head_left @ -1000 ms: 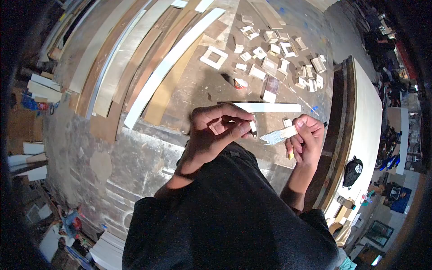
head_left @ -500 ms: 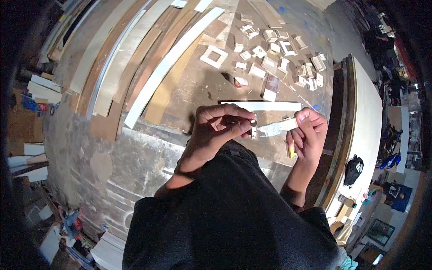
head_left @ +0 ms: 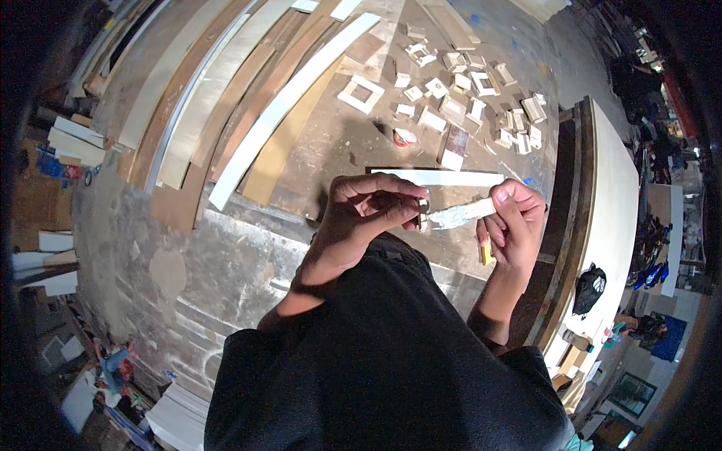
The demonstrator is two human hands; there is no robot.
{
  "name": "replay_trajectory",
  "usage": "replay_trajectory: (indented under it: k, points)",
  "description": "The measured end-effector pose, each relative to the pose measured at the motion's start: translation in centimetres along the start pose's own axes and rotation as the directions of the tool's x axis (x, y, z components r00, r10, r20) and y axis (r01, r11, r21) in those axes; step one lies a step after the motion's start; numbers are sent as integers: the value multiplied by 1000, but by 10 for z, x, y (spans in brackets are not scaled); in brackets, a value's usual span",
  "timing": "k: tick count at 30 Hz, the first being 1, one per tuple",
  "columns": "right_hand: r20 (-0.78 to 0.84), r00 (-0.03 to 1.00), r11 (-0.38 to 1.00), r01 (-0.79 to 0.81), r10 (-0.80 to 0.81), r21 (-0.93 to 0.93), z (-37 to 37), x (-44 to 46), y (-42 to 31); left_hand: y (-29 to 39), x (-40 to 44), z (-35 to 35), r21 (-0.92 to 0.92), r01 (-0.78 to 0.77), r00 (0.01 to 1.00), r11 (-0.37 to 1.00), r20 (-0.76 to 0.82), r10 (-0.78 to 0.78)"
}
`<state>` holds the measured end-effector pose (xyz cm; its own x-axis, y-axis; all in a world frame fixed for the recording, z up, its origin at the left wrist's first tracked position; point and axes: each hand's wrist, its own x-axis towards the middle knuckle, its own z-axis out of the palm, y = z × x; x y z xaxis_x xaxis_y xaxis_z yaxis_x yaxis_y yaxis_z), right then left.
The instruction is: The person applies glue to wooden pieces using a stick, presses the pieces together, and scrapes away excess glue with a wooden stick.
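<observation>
My left hand (head_left: pixel 376 203) is closed in a pinch on a small wooden piece (head_left: pixel 423 214), mostly hidden by the fingertips. Opposite it, my right hand (head_left: pixel 514 218) grips a flat pale strip (head_left: pixel 477 210) between thumb and fingers. White, paste-like stuff coats the strip's left end, which points at the small piece and is at or very near it; whether they touch I cannot tell. A yellow object (head_left: pixel 486 252) shows under the lower fingers of my right hand, its kind unclear. Just beyond both hands lies a long white strip (head_left: pixel 444 178).
Several small wooden blocks and frames (head_left: pixel 451 109) lie scattered on the worktop, near a small red-and-white container (head_left: pixel 404 137). Long boards (head_left: pixel 293 113) stretch across the left. A pale-topped table (head_left: pixel 609 225) stands at right, with a black bag (head_left: pixel 589 289) on it.
The coated end of the strip has shifted slightly left, closer to the small piece in my left hand. My left hand is nearly still. The whole view has tilted a little.
</observation>
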<state>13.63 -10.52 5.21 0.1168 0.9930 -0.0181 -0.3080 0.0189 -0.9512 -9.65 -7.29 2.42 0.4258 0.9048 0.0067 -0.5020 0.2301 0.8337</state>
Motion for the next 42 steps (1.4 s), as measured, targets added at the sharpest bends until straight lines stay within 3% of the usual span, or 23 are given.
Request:
replay_trajectory:
  k: [7, 11, 13, 18, 27, 33, 37, 42]
  points:
    - [58, 998, 990, -22, 31, -142, -7, -4, 0, -3, -1, 3, 48, 0, 999, 999, -47, 2]
    - [52, 999, 997, -8, 12, -79, -7, -1, -1, -2, -2, 7, 57, 10, 997, 998, -72, -6]
    - [-33, 999, 1000, -14, 14, 4, -2, 3, -3, -1, -2, 9, 68, 17, 997, 998, -78, -11]
    - [28, 999, 996, -30, 33, -82, -11, 7, 2, -7, 1, 4, -35, 47, 997, 998, -58, -49]
    - [-35, 998, 999, -43, 44, 20, -11, 7, -2, -6, 3, 15, 22, 57, 993, 998, -102, -55]
    - [60, 995, 993, -70, 76, -99, -25, 6, 4, -11, 7, 12, 47, 67, 992, 997, -106, -62]
    - [21, 998, 998, -63, 63, -13, -24, 6, 3, -17, 9, 9, 25, 58, 994, 998, -99, -55]
    - [56, 994, 994, -85, 90, -73, -27, 10, 9, -18, 12, 10, 9, 61, 991, 998, -119, -60]
